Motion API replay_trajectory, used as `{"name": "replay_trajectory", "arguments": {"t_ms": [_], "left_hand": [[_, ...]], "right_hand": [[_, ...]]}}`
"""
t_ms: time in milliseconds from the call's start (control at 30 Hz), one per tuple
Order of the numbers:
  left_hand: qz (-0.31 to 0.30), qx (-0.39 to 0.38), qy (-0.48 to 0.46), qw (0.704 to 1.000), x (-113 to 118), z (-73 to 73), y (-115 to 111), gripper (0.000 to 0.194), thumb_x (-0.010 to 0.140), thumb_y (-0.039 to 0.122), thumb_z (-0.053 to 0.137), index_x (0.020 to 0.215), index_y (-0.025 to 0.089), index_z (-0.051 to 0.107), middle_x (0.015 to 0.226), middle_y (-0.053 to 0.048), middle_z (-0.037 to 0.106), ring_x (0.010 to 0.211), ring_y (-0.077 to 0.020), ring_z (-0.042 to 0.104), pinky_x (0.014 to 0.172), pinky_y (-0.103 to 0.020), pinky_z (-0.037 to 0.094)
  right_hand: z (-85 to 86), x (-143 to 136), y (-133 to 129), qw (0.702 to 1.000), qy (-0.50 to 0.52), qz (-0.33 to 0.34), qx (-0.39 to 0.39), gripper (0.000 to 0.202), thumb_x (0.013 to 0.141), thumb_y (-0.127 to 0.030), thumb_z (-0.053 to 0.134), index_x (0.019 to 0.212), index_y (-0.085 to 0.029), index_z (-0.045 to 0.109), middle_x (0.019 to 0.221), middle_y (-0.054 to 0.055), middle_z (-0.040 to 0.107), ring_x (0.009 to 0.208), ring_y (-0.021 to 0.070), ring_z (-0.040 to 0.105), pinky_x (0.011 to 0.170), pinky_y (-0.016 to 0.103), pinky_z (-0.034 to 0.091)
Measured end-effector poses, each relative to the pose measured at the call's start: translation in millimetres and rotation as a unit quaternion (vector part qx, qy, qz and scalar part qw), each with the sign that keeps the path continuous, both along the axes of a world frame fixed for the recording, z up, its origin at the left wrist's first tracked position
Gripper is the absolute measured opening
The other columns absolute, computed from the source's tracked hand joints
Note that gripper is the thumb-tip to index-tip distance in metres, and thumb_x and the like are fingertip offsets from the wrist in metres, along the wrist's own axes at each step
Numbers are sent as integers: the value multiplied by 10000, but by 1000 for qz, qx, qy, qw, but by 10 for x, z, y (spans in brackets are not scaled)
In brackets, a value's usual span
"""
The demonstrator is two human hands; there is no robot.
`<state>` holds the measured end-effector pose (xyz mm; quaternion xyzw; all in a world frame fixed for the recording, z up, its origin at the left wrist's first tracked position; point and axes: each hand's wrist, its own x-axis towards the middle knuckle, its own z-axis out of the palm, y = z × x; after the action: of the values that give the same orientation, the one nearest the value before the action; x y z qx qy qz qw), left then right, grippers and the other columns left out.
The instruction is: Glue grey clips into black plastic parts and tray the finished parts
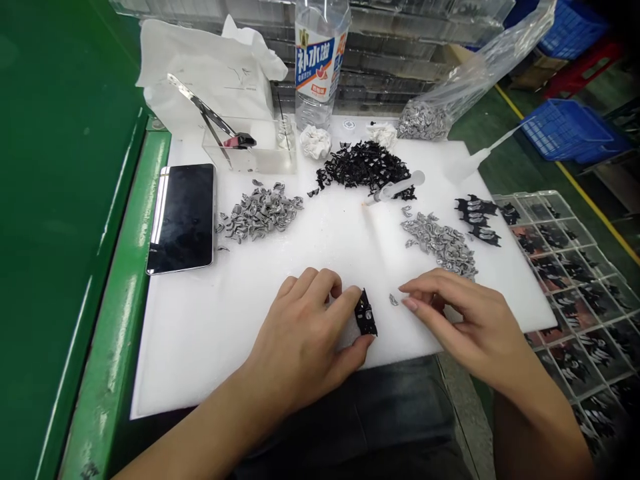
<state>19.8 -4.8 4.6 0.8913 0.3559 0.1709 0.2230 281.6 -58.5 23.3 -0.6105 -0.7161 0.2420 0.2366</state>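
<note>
My left hand (pixel 310 333) holds a small black part (pixel 367 313) between index finger and thumb at the front middle of the white foam board (pixel 200 333). Just to the right, a single small grey piece (pixel 393 300) lies on the board. Beside it my right hand (pixel 460 313) has thumb and index finger apart, with nothing visible between the tips. Behind that hand is a pile of grey pieces (pixel 443 243). A second grey pile (pixel 260 213) lies at the left, and a heap of black parts (pixel 367 167) at the back middle.
A tablet (pixel 183 217) lies at the left. Along the back are a clear box with tweezers (pixel 200 107), a bottle (pixel 320 67), a dropper (pixel 400 187) and a bag of grey pieces (pixel 425 120). Black assemblies (pixel 477 217) lie at the right, near a divided tray (pixel 575 267).
</note>
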Motion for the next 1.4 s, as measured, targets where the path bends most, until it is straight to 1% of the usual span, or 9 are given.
{"name": "replay_trajectory", "arguments": {"t_ms": [167,267,467,533,667,833,1100,1267,1400], "left_hand": [[3,1,-3,1000,3,-15,3,416,960,446,674,1305,217,644,1125,-74,580,971,-283,540,792,-450,416],[2,2,-5,1000,5,-19,5,425,961,447,671,1318,218,641,1131,-75,581,966,-281,534,789,-448,416],[5,-5,-3,1000,17,-7,0,415,958,466,670,1292,220,646,1133,-78,584,968,-282,531,782,-452,417],[7,-5,0,1000,23,-9,0,407,961,469,666,1287,227,646,1135,-76,582,972,-281,533,781,-451,414],[6,-4,2,1000,23,-15,1,389,978,482,636,1269,226,650,1139,-74,576,990,-280,535,779,-445,406],[6,-4,3,1000,15,-6,-6,365,990,480,605,1245,224,660,1128,-73,574,990,-277,533,788,-444,408],[3,-3,5,1000,27,-4,17,374,978,467,617,1256,219,660,1130,-72,578,997,-281,530,793,-448,413],[3,-1,2,1000,23,-13,12,374,984,473,604,1252,218,657,1131,-78,579,993,-281,533,793,-445,414],[4,-1,0,1000,25,-25,11,387,990,485,595,1263,215,651,1141,-82,582,990,-284,530,795,-449,415]], "right_hand": [[14,10,45,999,-4,45,8,167,990,-171,691,1117,-274,726,1041,16,693,794,115,623,613,256,491],[-7,-12,27,998,-15,54,33,185,975,-127,691,1101,-257,728,1041,21,688,778,105,619,589,243,484],[-15,-74,5,989,-87,67,101,187,959,-79,691,1088,-211,722,1016,31,696,813,102,648,632,231,513],[-3,-130,-12,989,-69,52,120,187,940,-67,714,1066,-204,728,991,30,698,800,102,650,615,232,512],[-9,-328,-58,991,35,22,131,244,895,-24,750,1069,-195,742,988,35,701,783,101,646,614,233,531],[-88,-483,-83,990,8,43,134,258,914,-9,720,1102,-184,749,992,26,711,829,88,667,725,218,565],[-149,-468,-98,979,-72,71,176,266,906,-17,737,1138,-148,758,976,45,733,825,107,678,744,251,566],[-107,-470,-96,976,-64,52,199,294,856,-5,786,1118,-134,757,955,55,742,778,107,682,694,247,577],[-67,-427,-136,970,-78,102,205,331,855,9,753,1154,-132,736,939,71,737,794,146,696,677,287,600]]}}
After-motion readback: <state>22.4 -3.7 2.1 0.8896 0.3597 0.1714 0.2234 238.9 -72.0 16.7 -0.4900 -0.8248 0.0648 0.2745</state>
